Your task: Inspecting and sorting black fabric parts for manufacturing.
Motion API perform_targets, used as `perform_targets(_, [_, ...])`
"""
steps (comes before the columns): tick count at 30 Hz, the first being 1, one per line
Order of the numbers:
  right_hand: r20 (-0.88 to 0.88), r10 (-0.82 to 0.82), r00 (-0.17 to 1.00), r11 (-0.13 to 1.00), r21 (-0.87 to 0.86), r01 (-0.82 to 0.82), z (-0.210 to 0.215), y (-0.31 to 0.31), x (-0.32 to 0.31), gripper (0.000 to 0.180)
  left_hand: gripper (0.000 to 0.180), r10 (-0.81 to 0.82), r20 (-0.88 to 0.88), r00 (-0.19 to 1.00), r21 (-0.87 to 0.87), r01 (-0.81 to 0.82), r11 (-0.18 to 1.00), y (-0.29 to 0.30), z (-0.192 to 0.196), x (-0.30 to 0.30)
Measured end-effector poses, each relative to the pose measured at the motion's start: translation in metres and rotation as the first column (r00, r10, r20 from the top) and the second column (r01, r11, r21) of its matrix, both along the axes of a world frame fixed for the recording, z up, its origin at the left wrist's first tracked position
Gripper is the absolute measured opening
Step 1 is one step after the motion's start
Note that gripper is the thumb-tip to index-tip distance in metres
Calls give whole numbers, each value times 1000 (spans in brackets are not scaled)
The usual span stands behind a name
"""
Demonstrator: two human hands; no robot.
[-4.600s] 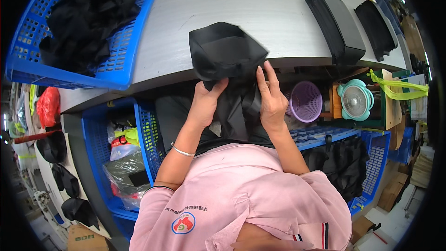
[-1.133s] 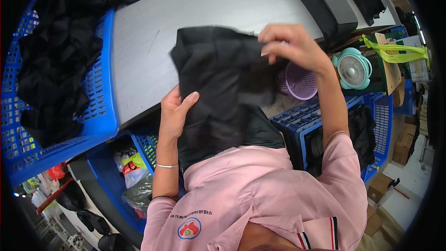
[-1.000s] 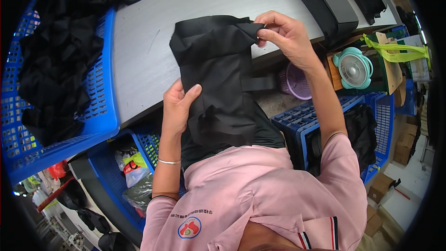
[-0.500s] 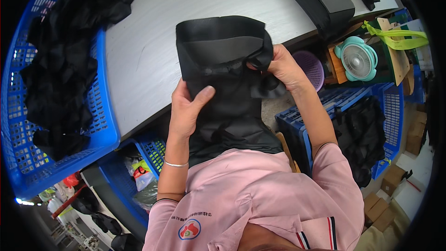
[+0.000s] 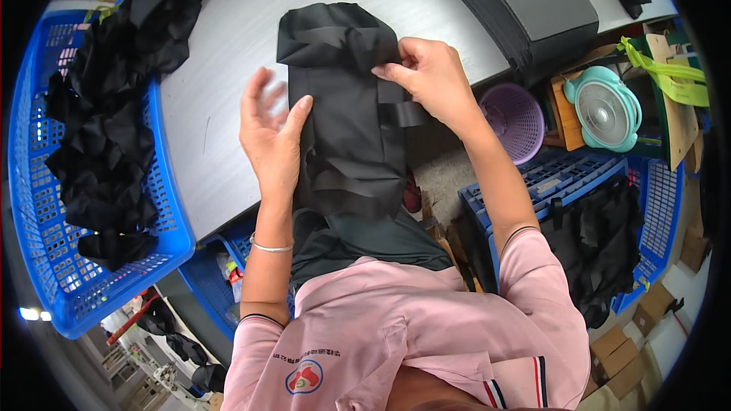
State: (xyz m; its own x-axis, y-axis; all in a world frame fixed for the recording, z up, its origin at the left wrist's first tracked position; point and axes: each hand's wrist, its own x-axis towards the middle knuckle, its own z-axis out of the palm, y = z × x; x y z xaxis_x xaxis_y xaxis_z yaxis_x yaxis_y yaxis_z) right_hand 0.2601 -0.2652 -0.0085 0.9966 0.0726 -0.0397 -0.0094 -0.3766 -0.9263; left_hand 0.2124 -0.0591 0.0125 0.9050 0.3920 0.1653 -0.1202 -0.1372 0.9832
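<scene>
A black fabric bag (image 5: pixel 339 118) lies over the near edge of the table, its lower end hanging above my lap. The top of it is folded over in a loose, creased flap. My right hand (image 5: pixel 430 80) pinches the right edge of the bag just below that flap. A short black strap (image 5: pixel 407 114) sticks out from the same side, beneath my fingers. At the left edge is my left hand (image 5: pixel 272 125), fingers spread and partly blurred, with the thumb against the fabric or very close to it.
A blue plastic basket (image 5: pixel 179 228) heaped with black fabric (image 5: pixel 106 160) stands at the left. Stacked grey and black panels (image 5: pixel 541 0) lie on the white table (image 5: pixel 228 68). To the right are a purple basket (image 5: pixel 514 122), a teal fan (image 5: pixel 604 110) and a blue crate (image 5: pixel 544 175).
The bag's open top has folded down into a flap, and its grey inner side no longer shows. My left hand has let go and spread its fingers. My right hand has moved left and up.
</scene>
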Motion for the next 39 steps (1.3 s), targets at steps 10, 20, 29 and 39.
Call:
perform_targets(10, [-210, 199, 957, 956, 255, -143, -7, -14, 16, 27, 52, -701, -451, 553, 638, 749, 181, 15, 2, 21])
perform_targets(20, [139, -452, 881, 841, 396, 369, -29, -33, -104, 14, 70, -611, -569, 551, 700, 714, -9, 18, -3, 20])
perform_targets(29, [532, -158, 832, 926, -213, 312, -15, 38, -158, 59, 60, -743, -468, 478, 542, 820, 187, 29, -9, 21])
perform_targets(39, [666, -351, 658, 801, -151, 580, -26, 22, -143, 10, 54, -758, -361, 544, 515, 794, 324, 64, -26, 19])
